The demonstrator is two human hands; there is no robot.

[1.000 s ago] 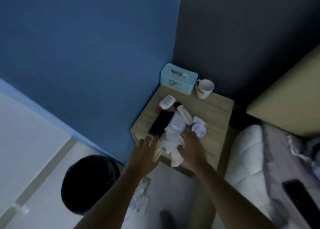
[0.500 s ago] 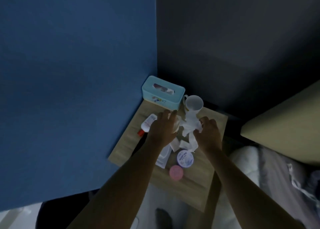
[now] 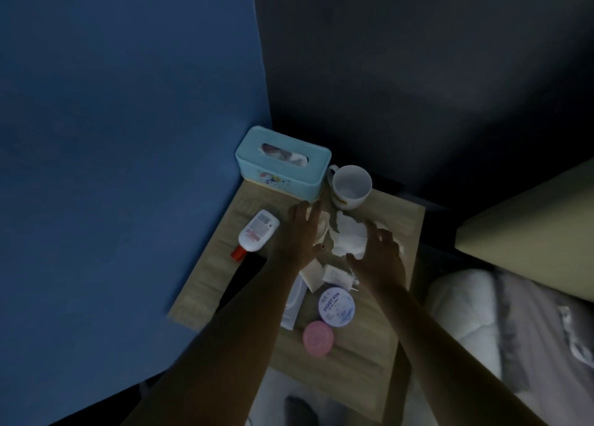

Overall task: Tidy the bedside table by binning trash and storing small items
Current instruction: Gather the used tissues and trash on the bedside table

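Note:
On the wooden bedside table (image 3: 356, 367) a crumpled white tissue (image 3: 348, 236) lies in front of the white mug (image 3: 352, 186). My right hand (image 3: 381, 258) hovers at the tissue's right side with fingers spread and the thumb touching its lower edge. My left hand (image 3: 302, 232) reaches in left of the tissue, and a small pale round object (image 3: 323, 229) shows from under its fingers. The thumb is hidden. A white bottle with a red cap (image 3: 257, 232) lies to the left, beside a black phone (image 3: 247, 271).
A teal tissue box (image 3: 283, 165) stands in the back corner. A white round jar (image 3: 336, 306), a pink lid (image 3: 317, 338), a white wipes pack (image 3: 294, 300) and small white packets (image 3: 334, 274) lie nearer me. The bed (image 3: 482, 313) adjoins on the right; blue wall on the left.
Both hands moved from the table's front edge to its back, carrying the tissue there. The tissue now lies bunched on the table and my right fingers have spread. The bin left view.

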